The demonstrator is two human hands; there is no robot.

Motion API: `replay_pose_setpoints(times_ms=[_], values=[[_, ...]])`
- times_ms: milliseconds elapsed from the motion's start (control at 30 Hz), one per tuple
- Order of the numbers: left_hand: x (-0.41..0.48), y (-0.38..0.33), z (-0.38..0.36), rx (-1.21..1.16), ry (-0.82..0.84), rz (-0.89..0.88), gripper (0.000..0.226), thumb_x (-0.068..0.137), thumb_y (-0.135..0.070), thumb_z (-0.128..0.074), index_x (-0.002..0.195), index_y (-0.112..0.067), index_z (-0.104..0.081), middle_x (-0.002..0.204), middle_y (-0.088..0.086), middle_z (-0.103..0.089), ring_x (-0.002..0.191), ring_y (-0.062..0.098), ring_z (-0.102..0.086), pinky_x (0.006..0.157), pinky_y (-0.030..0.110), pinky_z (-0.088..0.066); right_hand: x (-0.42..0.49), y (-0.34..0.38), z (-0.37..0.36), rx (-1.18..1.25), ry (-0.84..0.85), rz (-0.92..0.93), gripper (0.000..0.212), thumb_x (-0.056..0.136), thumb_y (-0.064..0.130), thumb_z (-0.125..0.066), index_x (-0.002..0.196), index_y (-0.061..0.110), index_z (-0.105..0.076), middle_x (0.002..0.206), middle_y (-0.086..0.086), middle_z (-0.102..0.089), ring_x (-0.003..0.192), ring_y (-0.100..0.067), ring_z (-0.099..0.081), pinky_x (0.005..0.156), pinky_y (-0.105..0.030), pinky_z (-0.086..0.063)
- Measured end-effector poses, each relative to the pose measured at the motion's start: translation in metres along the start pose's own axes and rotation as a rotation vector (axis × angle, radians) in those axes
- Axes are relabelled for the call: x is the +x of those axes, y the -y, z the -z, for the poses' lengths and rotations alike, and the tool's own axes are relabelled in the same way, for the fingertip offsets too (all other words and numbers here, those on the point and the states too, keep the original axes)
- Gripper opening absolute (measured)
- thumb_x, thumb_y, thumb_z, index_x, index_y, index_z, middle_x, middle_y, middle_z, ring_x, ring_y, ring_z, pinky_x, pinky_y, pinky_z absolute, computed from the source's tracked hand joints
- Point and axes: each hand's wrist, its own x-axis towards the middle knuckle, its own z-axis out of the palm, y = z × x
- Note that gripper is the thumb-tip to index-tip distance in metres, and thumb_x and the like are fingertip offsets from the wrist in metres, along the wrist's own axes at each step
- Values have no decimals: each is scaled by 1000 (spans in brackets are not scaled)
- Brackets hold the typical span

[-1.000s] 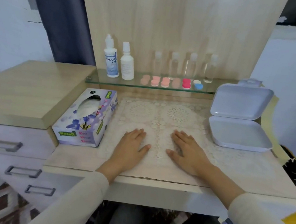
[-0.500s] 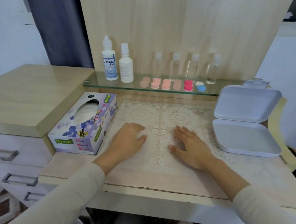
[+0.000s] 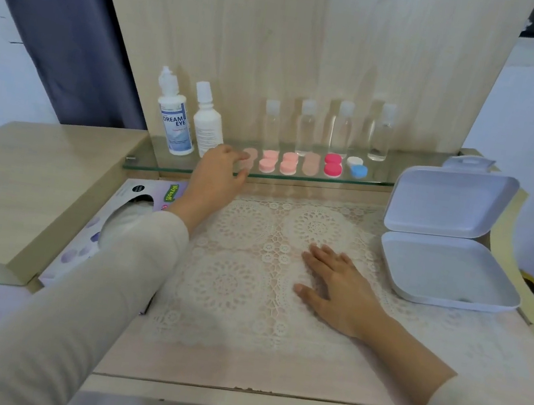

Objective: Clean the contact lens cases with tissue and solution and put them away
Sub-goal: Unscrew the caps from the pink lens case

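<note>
Holds the left hand (image 3: 218,174) up at the glass shelf (image 3: 383,180) in the upper centre of the frame, fingers loosely spread over the leftmost, pale pink contact lens case (image 3: 250,160), curled round nothing; cannot tell whether the fingertips touch it. Lays the right hand (image 3: 339,289) flat on the lace mat (image 3: 233,280) at centre right, fingers straight, holding nothing. Has the other contact lens cases (image 3: 288,167) in a row along the shelf to the right: two pink, one beige, one red, one white and blue. Has the solution bottle (image 3: 175,119) and a white bottle (image 3: 206,127) upright at the shelf's left end, four clear bottles (image 3: 341,130) behind the cases. Has the tissue box (image 3: 140,207) at the left of the table (image 3: 268,372), partly under the left sleeve (image 3: 108,282), and an open white box (image 3: 449,202) at right.
</note>
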Motion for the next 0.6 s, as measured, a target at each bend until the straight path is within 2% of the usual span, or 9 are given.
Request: replay_pose_setpoints(times_ms=[67,133,267,433,600], values=[[4,2,-6,12,28,-12,37,91,-19,-51,126,-10,-54,127,15,-52,115,29,-47,96,34,-37,1,-1,0,8,-10,-2,96,66,73,-4,146,23,-22,155,6,-12,143,-9,-5,114,-27,2],[5,3,-10,36,17,-21,37,90,-19,-52,126,-10,-54,122,18,-53,111,31,-48,93,36,-39,1,-1,-1,17,-19,3,96,66,73,-4,146,23,-23,155,6,-13,143,-9,-5,114,-28,2],[7,2,-9,16,-58,0,30,89,-19,-55,115,-5,-59,112,16,-60,101,29,-54,84,34,-42,2,-1,-1,28,-29,4,95,66,73,-6,145,23,-24,155,6,-14,143,-9,-6,114,-28,1],[13,-4,-2,-13,-77,28,24,87,-18,-58,101,-1,-65,99,16,-67,93,28,-60,81,33,-46,1,-1,-2,28,-34,3,95,66,72,-6,145,23,-25,155,5,-15,143,-9,-7,114,-28,0],[17,-10,-2,-50,-53,87,19,86,-14,-60,99,-1,-62,98,16,-65,89,26,-57,73,28,-41,1,-1,-2,41,-35,1,96,66,73,-6,145,23,-25,155,6,-15,143,-8,-6,114,-28,1]])
